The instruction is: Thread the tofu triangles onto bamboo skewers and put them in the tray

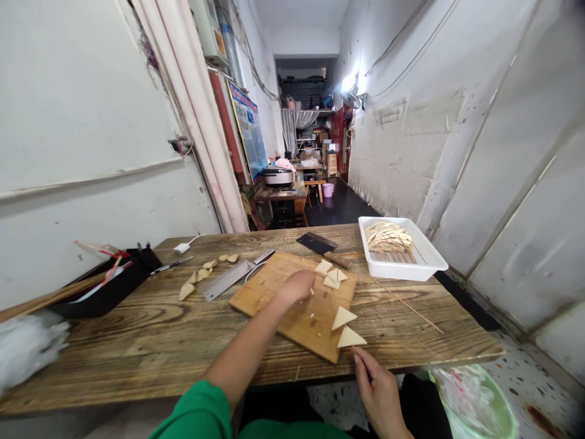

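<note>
My right hand (379,390) is at the table's front edge, its thumb and fingers pinching the lower end of a thin wooden skewer (353,349). Two pale yellow triangular slices (351,338) sit on that skewer, pointing up and away over the board's right edge. My left hand (299,286) is curled over the middle of the cutting board (269,280); its fingers are mostly hidden, and I cannot make out what they hold. Just right of it, several more triangular pieces (333,277) lie on the board's far right corner. Small crumbs dot the board.
A cleaver (228,280) lies left of the board, near several curved pale scraps (192,283). Behind it rests a dark-bladed knife (316,242). A white tray (402,269) of loaded skewers stands at right, beside a loose skewer (411,308). A black box (109,296) sits at left.
</note>
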{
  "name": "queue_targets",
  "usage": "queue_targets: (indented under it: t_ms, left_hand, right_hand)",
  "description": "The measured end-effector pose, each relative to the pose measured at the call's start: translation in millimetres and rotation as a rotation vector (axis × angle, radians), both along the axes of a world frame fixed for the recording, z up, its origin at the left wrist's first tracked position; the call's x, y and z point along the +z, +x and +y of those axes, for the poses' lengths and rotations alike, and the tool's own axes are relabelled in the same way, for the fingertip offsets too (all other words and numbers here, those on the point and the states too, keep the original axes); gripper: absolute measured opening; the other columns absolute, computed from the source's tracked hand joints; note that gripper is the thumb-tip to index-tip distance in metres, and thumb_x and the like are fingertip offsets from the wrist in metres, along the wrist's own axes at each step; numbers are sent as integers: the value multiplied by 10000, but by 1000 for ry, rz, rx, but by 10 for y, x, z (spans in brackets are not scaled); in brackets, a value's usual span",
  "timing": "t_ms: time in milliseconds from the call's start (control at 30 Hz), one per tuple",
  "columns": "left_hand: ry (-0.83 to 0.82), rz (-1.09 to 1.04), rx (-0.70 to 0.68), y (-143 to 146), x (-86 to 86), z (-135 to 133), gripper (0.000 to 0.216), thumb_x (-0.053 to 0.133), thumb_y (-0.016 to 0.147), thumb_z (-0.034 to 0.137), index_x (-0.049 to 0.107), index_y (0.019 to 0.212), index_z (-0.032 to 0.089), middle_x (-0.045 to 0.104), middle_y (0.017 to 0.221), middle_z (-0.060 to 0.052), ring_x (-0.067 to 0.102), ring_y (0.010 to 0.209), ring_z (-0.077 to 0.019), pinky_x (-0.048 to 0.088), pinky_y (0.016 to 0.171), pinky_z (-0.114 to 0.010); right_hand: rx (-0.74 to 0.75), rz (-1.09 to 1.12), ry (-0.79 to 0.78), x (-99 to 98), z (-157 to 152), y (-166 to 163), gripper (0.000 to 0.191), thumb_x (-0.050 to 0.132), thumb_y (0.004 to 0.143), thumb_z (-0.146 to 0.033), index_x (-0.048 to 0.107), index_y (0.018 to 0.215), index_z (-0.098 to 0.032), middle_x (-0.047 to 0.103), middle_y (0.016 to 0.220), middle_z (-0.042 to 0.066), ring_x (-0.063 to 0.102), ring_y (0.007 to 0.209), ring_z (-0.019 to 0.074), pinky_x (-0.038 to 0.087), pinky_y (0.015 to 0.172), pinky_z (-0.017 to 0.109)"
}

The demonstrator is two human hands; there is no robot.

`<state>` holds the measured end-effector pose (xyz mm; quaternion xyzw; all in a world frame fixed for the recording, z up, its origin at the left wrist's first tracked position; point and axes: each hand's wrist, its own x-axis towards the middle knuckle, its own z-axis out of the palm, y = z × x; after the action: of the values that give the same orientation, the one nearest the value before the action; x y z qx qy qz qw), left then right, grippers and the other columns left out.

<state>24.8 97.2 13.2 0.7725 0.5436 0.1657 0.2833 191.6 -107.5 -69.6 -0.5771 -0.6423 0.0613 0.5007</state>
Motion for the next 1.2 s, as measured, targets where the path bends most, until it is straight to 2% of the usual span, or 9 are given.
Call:
queue_targets:
  t_ms: [133, 200, 333, 467, 567, 733, 1200]
  left_hand:
    - [-52, -30, 15, -190, 40, -39, 117, 645, 496, 55, 594, 530, 154, 631, 668, -51, 586, 846, -239, 420, 780, -278]
    - [-188, -288, 72, -256, 27, -98, 52, 660, 574, 129, 624, 609, 142, 645, 695, -50, 604, 795, -202, 451, 733, -256]
    - [-615, -1078, 300, -235, -103, -286, 90, 629, 695, 140, 598, 769, 98, 658, 770, -87, 633, 695, -161, 508, 709, -289]
    - [-807, -1381, 544, -108, -246, -448, 76, 582, 747, 92, 555, 816, 75, 661, 769, -132, 655, 716, -179, 535, 683, -268]
    - [-859, -1473, 607, -44, -253, -515, 63, 561, 764, 89, 544, 822, 70, 661, 782, -153, 660, 734, -195, 542, 684, -268]
    - [-917, -1493, 585, 0, -153, -592, 90, 567, 765, 99, 546, 843, 59, 660, 823, -169, 656, 793, -220, 545, 711, -292]
    - [-886, -1513, 570, 43, -158, -627, 74, 541, 781, 78, 536, 851, 53, 655, 828, -173, 657, 784, -211, 546, 724, -297]
  right_hand:
    - [43, 32, -19, 2, -26, -33, 342, 406, 903, -358, 690, 949, -173, 727, 874, 91, 698, 785, 193, 566, 685, 236]
    - [72, 43, -26, 6, -41, -66, 336, 410, 903, -351, 686, 954, -167, 725, 880, 96, 697, 793, 193, 564, 694, 234]
    - [132, 36, -20, 14, -61, -148, 330, 409, 908, -330, 676, 973, -147, 722, 887, 109, 695, 796, 192, 561, 708, 237]
    - [166, 20, -30, 11, -80, -196, 315, 409, 909, -313, 664, 1004, -154, 718, 906, 108, 694, 793, 191, 565, 700, 246]
    - [176, 22, -42, 8, -98, -209, 315, 406, 910, -309, 661, 1017, -159, 717, 914, 104, 695, 791, 192, 566, 700, 249]
    - [182, 22, -70, 21, -108, -218, 318, 404, 911, -307, 661, 1027, -158, 714, 930, 102, 691, 816, 192, 564, 713, 245]
    - [194, 22, -89, 8, -114, -203, 330, 391, 916, -304, 651, 1022, -133, 709, 934, 125, 688, 820, 192, 556, 723, 244]
